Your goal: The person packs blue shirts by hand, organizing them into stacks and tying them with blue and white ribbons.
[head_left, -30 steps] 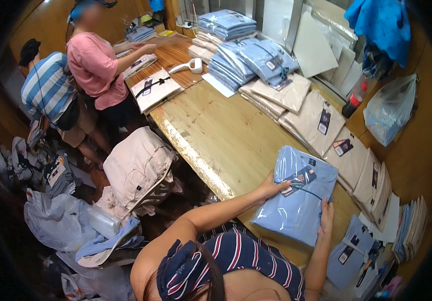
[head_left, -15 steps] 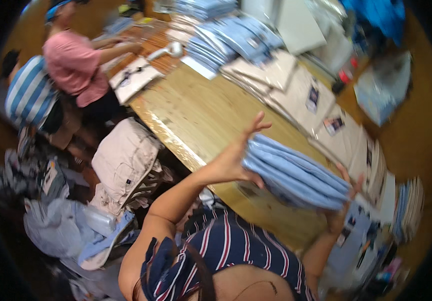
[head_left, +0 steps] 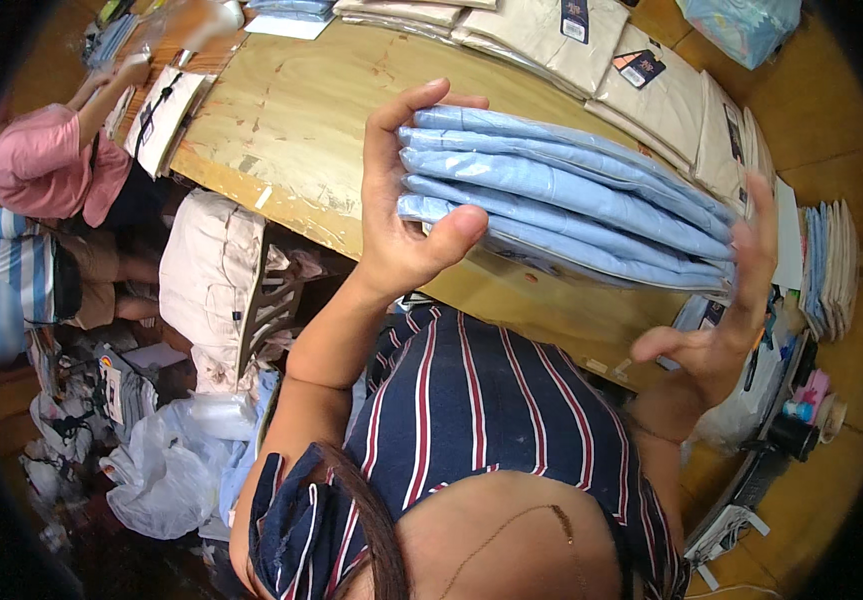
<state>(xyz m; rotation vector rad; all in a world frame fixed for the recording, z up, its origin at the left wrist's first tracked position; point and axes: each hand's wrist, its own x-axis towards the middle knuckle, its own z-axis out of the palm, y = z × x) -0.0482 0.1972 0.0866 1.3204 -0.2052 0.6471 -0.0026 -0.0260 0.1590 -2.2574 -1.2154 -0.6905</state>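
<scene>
Between my two hands is a stack of folded light blue garments (head_left: 571,195) in clear plastic bags, with several layers showing at the folded edges. It is held up over the table, tilted slightly down to the right. My left hand (head_left: 401,195) grips the left end, thumb at the near lower corner and fingers curled round the far side. At the right end, the fingers of my right hand (head_left: 741,275) press against the stack's edge, while its thumb stands apart below.
Bagged beige garments (head_left: 641,90) with dark tags line the far edge of the wooden table (head_left: 281,110). A chair draped in beige cloth (head_left: 209,270) stands left, near plastic bags (head_left: 176,480). A person in pink (head_left: 51,165) and another in stripes (head_left: 13,265) are at left.
The stack shows higher in the view and lies more level. My right hand's thumb has come into sight. The whole view has shifted, with the people now lower and farther left.
</scene>
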